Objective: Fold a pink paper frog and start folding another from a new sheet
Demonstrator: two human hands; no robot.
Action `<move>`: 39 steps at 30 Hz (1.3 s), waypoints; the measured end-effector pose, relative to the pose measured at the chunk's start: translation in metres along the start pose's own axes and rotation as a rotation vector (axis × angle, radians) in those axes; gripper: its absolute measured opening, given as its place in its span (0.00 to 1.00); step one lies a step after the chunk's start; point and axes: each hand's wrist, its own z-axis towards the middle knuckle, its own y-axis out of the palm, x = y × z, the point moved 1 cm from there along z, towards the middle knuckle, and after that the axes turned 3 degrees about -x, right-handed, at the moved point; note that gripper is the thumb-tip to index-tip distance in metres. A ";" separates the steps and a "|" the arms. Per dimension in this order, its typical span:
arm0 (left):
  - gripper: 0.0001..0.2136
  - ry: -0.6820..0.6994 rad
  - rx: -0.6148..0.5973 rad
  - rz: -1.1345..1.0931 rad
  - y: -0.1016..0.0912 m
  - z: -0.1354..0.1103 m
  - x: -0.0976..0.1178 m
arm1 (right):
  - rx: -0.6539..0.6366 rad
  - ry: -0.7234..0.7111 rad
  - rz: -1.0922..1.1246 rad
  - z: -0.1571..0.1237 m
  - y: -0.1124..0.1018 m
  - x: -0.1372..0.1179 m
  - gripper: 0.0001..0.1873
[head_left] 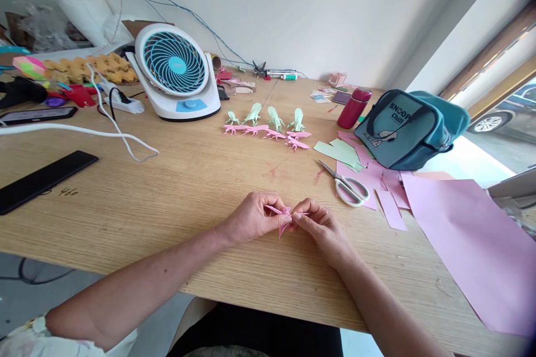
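A small pink folded-paper figure (283,227) is pinched between both hands above the near part of the wooden table. My left hand (256,217) grips its left side with thumb and forefinger, while my right hand (320,226) pinches the right side, the thumbs close together. Fingers cover much of the paper, so its full shape is hidden. Beyond the hands stand several green folded-paper insects (275,119), with a row of pink folded-paper insects (274,134) just in front of them. White-handled scissors (350,191) lie to the right, blades partly apart.
A white fan (178,67) stands back left, near a white cable (121,135) and a black flat bar (46,181). Pink paper sheets (473,245), green paper pieces (340,153), a red flask (354,109) and a teal bag (404,128) occupy the right side.
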 end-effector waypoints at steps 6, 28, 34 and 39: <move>0.13 -0.027 -0.008 -0.136 -0.009 0.005 -0.010 | 0.120 -0.094 -0.279 0.004 -0.032 -0.007 0.16; 0.17 -0.104 0.229 -0.283 -0.020 0.008 -0.009 | 0.588 0.161 -1.574 0.011 -0.137 -0.004 0.19; 0.16 -0.035 0.210 -0.273 -0.017 0.007 -0.010 | 0.472 0.025 -0.788 0.002 -0.084 -0.013 0.24; 0.14 0.008 0.301 -0.233 -0.023 0.007 -0.007 | 0.008 0.152 -0.372 -0.006 -0.040 -0.015 0.24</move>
